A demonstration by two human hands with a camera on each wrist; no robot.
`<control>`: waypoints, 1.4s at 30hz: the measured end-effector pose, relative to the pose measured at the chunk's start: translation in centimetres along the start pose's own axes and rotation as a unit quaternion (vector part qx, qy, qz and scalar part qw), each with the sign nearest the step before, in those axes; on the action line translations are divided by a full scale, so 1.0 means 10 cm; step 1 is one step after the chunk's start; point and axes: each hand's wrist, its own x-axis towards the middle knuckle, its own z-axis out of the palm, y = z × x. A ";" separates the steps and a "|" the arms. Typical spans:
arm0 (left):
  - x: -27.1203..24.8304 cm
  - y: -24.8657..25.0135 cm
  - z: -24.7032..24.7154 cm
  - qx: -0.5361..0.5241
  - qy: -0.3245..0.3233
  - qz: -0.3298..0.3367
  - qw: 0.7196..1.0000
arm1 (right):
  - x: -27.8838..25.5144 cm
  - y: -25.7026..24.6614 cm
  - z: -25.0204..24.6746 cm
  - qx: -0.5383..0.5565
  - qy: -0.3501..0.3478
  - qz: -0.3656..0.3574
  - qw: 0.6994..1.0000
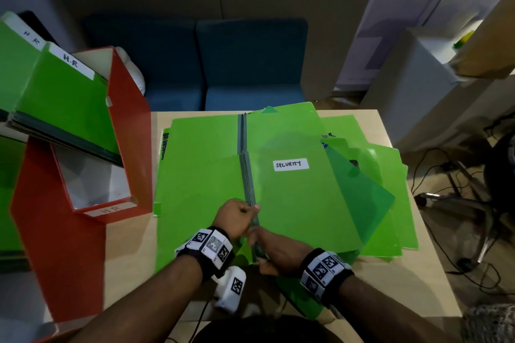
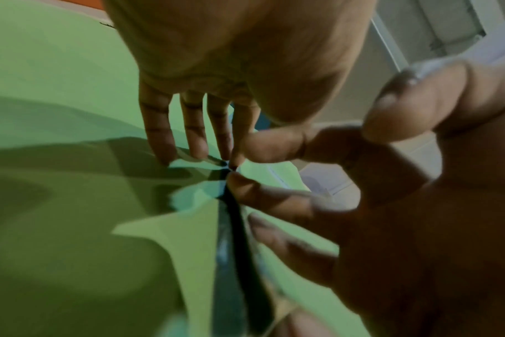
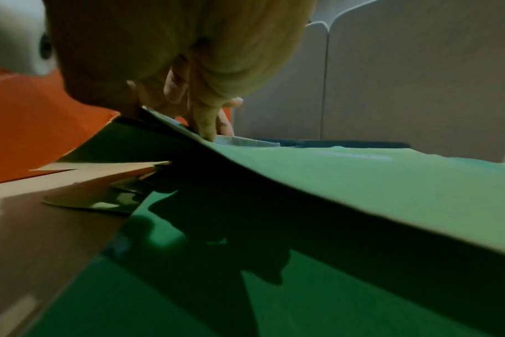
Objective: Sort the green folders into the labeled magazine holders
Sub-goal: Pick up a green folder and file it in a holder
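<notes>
A heap of green folders (image 1: 376, 203) covers the table. On top lies one labelled SECURITY (image 1: 291, 164), with a dark grey spine (image 1: 246, 170) along its left edge. My left hand (image 1: 237, 214) pinches that spine, thumb on the right and fingers (image 2: 193, 136) pointing down on the left. Just nearer to me, my right hand (image 1: 271, 249) grips the same spine, its fingers (image 2: 303, 200) curled on it. In the right wrist view the folder (image 3: 361, 182) is raised off the sheets below. A red holder labelled HR (image 1: 106, 210) at the left holds H-R folders (image 1: 69, 97).
A second red holder (image 1: 55, 259) stands in front of the HR one. Bare table (image 1: 434, 273) shows at the right front. Blue chairs (image 1: 250, 64) are behind the table. An office chair base and cables (image 1: 459, 203) lie on the floor to the right.
</notes>
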 end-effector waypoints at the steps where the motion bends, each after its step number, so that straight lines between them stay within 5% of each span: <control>1: -0.01 0.02 -0.03 -0.016 0.004 -0.013 1.000 | 0.03 -0.02 0.01 -0.027 -0.003 -0.034 0.999; 7: -0.03 -0.11 -0.10 0.021 0.066 -0.066 0.995 | 0.14 -0.13 0.05 -0.138 -0.007 -0.185 0.973; 11: -0.06 -0.11 -0.10 0.048 0.066 -0.034 0.996 | 0.19 -0.07 0.13 -0.156 -0.003 -0.224 0.962; 22: -0.20 0.12 -0.39 -0.021 0.145 -0.002 0.989 | 0.19 0.23 -0.05 -0.147 0.101 -0.041 0.983; 34: -0.43 0.54 -0.79 -0.152 0.226 0.063 0.960 | 0.66 -0.18 -0.30 0.079 0.289 -0.129 0.945; 42: -0.64 0.57 -0.93 -0.270 0.228 0.155 0.923 | 0.89 -0.23 -0.64 0.194 0.312 -0.092 0.926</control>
